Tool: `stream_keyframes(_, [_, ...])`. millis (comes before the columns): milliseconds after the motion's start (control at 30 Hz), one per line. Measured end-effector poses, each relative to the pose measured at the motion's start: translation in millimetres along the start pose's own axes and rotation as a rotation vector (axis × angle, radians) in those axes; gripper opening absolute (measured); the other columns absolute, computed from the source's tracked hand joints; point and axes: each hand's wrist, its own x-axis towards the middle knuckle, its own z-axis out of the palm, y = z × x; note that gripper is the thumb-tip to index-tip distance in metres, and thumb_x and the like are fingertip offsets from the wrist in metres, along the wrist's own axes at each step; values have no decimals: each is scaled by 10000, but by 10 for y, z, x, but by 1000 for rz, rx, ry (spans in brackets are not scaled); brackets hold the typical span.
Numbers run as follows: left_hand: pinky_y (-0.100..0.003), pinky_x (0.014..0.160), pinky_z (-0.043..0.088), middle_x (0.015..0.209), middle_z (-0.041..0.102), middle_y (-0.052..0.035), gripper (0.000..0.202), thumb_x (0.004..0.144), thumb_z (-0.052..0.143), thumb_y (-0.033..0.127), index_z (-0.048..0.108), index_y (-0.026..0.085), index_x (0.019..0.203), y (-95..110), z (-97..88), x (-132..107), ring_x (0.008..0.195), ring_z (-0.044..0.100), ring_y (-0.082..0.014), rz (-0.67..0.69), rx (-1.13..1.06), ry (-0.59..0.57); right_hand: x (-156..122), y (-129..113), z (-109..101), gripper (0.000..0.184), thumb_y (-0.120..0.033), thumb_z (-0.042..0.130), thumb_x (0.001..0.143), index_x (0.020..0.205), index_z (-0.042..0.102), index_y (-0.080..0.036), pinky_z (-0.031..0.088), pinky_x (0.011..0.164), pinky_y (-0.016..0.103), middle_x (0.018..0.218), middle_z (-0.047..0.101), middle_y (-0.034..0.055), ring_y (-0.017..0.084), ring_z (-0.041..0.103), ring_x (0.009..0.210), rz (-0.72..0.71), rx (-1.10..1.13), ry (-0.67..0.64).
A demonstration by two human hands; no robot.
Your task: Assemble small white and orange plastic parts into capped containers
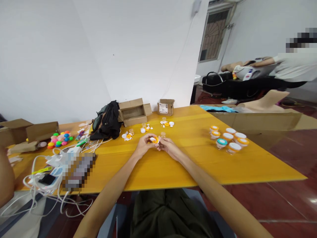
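Note:
Both my hands meet over the middle of the yellow table. My left hand and my right hand are closed together around a small orange and white piece, pinched between the fingertips. Just behind the hands lie several small white and orange parts and tiny clear cups. A group of small lidded jars with orange, white and teal lids stands to the right of my right hand.
Open cardboard boxes and a black bag sit at the table's far edge. Coloured balls, white cables and chargers crowd the left end. Another person stands at the back right by a black seat.

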Motion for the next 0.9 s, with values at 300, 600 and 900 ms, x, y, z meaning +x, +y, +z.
stream_keyframes(300, [-246,737,454,829,679,-4,400,523,870,292,693,184,866,34,19,3,764,584,-134,32,-33,85,-27,-31,49,435,-582,789,624,801,696,-196,489,612,245,765,679,23,130,605,673,-36,-6,36])
stream_keyframes(600, [-248,711,461,825,675,-5,455,478,895,327,689,189,860,66,30,-26,752,577,-139,4,-25,68,-45,-62,46,418,-569,794,618,812,713,-208,488,631,245,764,667,18,129,593,688,-63,-44,-4])
stream_keyframes(900, [-244,718,461,832,678,-2,464,462,903,305,699,187,863,75,28,-22,742,572,-128,-1,-42,43,-35,-37,28,437,-599,772,630,758,697,-188,451,598,240,720,643,11,120,571,647,-57,-58,-6])
